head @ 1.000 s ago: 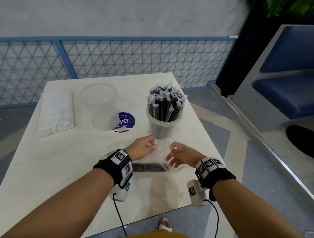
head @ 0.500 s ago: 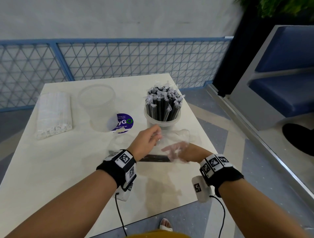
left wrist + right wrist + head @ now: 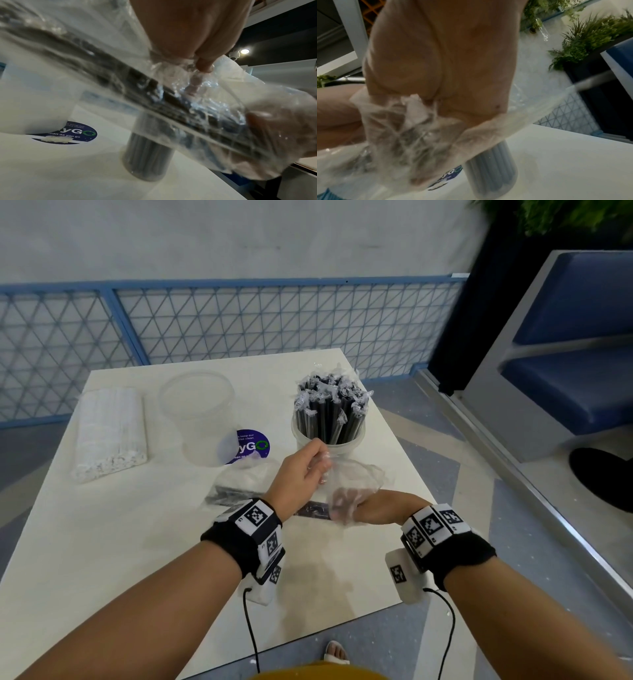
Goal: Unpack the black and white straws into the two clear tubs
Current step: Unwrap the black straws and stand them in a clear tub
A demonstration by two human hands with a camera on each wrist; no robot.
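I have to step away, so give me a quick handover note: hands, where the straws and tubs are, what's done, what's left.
Left hand pinches the mouth of the clear bag. Right hand is inside it, around the last black straws.
Right tub already holds black straws upright.
Left tub is empty; the white straw pack lies unopened at the table's left.
Left: finish black, then unpack white.

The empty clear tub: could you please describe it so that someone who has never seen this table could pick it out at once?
Start at the pale square table in front of the blue mesh railing. Toward its far side, the empty clear tub stands between the flat pack of white straws on the left and another tub on the right. That other tub is packed with upright black straws; this one holds nothing.
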